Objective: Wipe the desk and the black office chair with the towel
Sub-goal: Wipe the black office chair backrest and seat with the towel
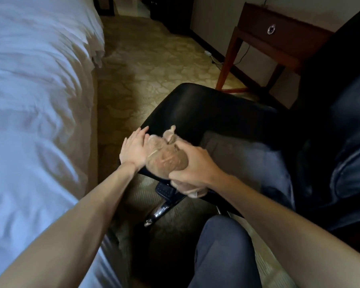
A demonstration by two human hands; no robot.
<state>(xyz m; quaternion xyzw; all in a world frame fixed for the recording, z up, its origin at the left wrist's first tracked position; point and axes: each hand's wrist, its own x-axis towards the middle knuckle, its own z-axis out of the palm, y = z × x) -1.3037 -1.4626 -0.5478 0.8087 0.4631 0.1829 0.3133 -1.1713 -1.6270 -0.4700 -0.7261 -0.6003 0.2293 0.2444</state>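
The black office chair (pixel 206 109) fills the middle and right of the head view, its shiny seat facing me and its back (pixel 341 142) rising at the right. A bunched tan towel (pixel 164 159) lies on the seat's near left edge. My right hand (pixel 195 165) is shut on the towel and presses it onto the seat. My left hand (pixel 133 148) lies flat, fingers apart, on the seat edge just left of the towel, touching it. The dark wooden desk (pixel 279 34) with a ring-pull drawer stands at the upper right against the wall.
A bed with white sheets (pixel 33 100) runs along the left. Patterned carpet (pixel 146 65) lies between bed and chair. The chair's chrome base leg (pixel 158 213) sticks out below the seat. My knee in dark trousers (pixel 222 250) is at the bottom. A cable runs under the desk.
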